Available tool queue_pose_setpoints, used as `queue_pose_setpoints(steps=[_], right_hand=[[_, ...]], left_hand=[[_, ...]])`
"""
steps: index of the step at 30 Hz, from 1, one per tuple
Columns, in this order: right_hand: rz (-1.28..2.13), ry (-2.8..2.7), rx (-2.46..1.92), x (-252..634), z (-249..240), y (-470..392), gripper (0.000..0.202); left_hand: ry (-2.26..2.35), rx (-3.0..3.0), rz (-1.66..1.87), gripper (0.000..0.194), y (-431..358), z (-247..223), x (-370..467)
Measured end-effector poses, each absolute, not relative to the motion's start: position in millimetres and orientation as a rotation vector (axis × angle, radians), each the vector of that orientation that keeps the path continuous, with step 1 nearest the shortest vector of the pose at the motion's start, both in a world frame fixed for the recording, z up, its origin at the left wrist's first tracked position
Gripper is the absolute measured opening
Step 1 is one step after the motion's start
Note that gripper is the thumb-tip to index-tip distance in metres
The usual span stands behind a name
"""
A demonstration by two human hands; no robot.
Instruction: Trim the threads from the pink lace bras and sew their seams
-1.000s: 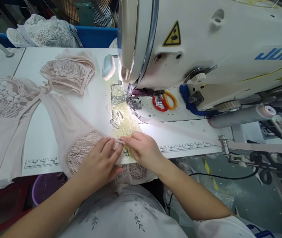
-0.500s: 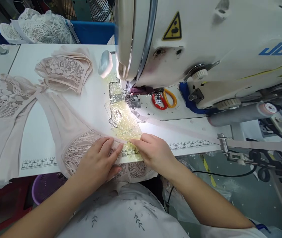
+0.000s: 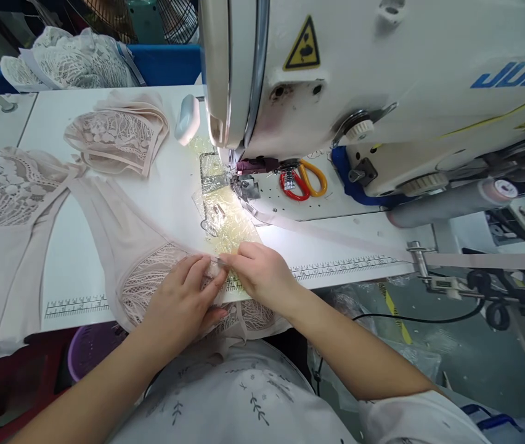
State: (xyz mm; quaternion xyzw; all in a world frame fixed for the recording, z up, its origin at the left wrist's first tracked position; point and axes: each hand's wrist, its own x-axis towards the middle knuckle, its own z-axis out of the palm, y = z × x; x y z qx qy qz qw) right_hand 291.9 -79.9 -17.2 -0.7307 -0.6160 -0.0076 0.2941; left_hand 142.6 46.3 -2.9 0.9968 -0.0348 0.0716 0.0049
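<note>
A pale pink lace bra lies at the front edge of the sewing table, part of it hanging over the edge. My left hand is closed on its lace cup, with thumb and forefinger at the narrow trimmed edge. Against that same edge, the fingertips of my right hand are pinched together. A small greyish bit shows between the two hands, too small to name. Just beyond them is the sewing machine's presser foot, with a pale elastic band running to it from the right.
Folded lace cups and another lace piece lie on the left. Red-and-orange-handled scissors rest under the machine arm. A ruler strip follows the front edge. A metal band guide stands at right, a blue bin behind.
My right hand has moved left along the trimmed edge, up close to my left fingertips. My left hand stays on the lace cup. The view has shifted slightly.
</note>
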Motion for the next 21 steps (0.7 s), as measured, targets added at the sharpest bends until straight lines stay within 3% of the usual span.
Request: queue_pose_setpoints(steps=[21], right_hand=[[0.021, -1.621, -2.087, 293, -14, -112, 0.032]], left_hand=[[-0.076, 3.143, 0.146, 0.056, 46, 2, 141]])
